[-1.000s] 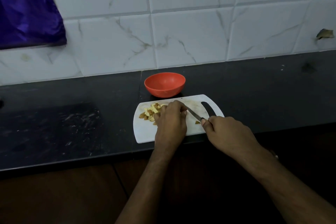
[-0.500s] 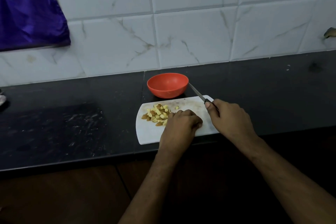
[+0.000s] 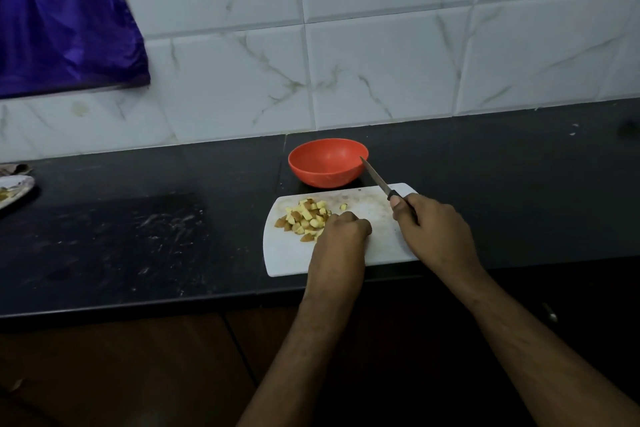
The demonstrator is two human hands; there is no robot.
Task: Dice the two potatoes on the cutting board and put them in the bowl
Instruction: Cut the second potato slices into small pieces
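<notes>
A white cutting board (image 3: 287, 255) lies on the black counter. On its left half sits a pile of diced potato (image 3: 306, 218), with one loose piece (image 3: 343, 207) a little to the right. My left hand (image 3: 341, 241) rests on the board just right of the pile, fingers curled into a fist; nothing shows in it. My right hand (image 3: 434, 234) grips the black handle of a knife (image 3: 377, 178), whose blade is raised and points up-left, its tip near the right rim of the orange-red bowl (image 3: 325, 178). The bowl stands empty just behind the board.
A plate (image 3: 14, 189) with scraps sits at the counter's far left edge. A purple cloth (image 3: 62, 17) hangs over the tiled wall at upper left. The counter's front edge (image 3: 173, 303) runs just below the board.
The knife has lifted off the board and swung up to point at the bowl. My left hand has slid back off the pile, uncovering the dice. Little differs from half a second ago.
</notes>
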